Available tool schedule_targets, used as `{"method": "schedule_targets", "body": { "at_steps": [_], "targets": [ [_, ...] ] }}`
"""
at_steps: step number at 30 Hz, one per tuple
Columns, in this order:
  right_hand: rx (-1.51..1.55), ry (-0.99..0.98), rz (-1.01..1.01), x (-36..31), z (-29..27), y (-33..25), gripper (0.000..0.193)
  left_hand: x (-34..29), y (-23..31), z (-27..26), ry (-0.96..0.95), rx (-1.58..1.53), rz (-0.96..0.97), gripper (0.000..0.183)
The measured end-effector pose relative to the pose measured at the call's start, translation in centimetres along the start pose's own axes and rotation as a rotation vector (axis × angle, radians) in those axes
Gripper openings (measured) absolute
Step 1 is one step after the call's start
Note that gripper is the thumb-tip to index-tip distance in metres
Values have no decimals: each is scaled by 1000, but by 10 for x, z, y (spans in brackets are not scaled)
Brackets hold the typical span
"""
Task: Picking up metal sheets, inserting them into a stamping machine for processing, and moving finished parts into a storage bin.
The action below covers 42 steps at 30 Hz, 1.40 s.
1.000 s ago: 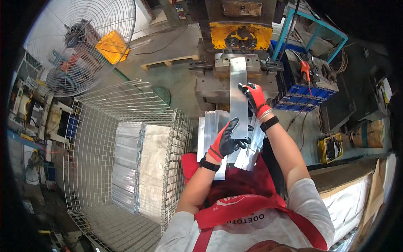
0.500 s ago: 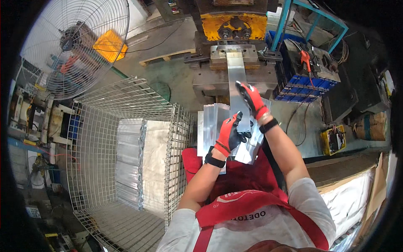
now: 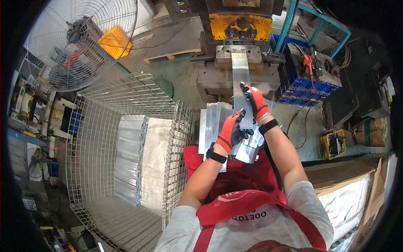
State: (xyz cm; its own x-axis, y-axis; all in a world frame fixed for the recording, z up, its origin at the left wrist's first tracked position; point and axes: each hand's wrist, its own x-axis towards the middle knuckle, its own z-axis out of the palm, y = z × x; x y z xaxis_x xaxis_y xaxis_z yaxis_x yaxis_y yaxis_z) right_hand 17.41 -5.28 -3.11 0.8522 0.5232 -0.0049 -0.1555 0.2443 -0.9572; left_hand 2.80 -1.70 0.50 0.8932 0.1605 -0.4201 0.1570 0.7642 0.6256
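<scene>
A long flat metal strip runs from the die of a press back toward my body, its far end lying in the die. My left hand, in a red and black glove, grips the strip's near end with the thumb on top and fingers beneath. Farther along, my right hand, gloved alike, holds the strip by its right edge. Below the strip, a loose stack of similar metal strips lies fanned out at my lap. The undersides of both hands are partly hidden.
On the left stands a wire basket with stacked metal strips inside. A large fan is behind it. Blue crates with an orange-handled tool stand right of the press. A yellow bin sits farther right.
The whole view has shifted slightly, so the surroundings sit a little farther right. Both hands keep their hold on the strip, whose far end stays in the die.
</scene>
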Motion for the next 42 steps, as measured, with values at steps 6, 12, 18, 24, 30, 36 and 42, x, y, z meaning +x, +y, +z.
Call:
{"method": "schedule_targets", "body": {
  "at_steps": [6, 12, 18, 24, 30, 36, 42],
  "targets": [
    [10, 14, 37, -1, 1, -1, 20, 1, -1, -2, 40, 18, -11, 28],
    [-128, 16, 11, -5, 0, -4, 22, 2, -3, -7, -36, 38, 5, 30],
    [-50, -3, 37, 2, -5, 6, 26, 7, -4, -11, -83, 31, -18, 31],
    [-423, -44, -129, 3, -15, -4, 25, 0, -5, -10, -183, -48, 16, 30],
    [-237, -180, -246, -70, -34, -12, 33, -42, -45, -29, -114, 263, 39, 29],
    [-232, -179, -277, -138, -70, 3, 29, -95, -72, -63, -434, 807, 323, 39],
    [580, -292, 363, -165, -36, -7, 34, -97, -90, -65, -564, 662, 378, 40]
  ]
}}
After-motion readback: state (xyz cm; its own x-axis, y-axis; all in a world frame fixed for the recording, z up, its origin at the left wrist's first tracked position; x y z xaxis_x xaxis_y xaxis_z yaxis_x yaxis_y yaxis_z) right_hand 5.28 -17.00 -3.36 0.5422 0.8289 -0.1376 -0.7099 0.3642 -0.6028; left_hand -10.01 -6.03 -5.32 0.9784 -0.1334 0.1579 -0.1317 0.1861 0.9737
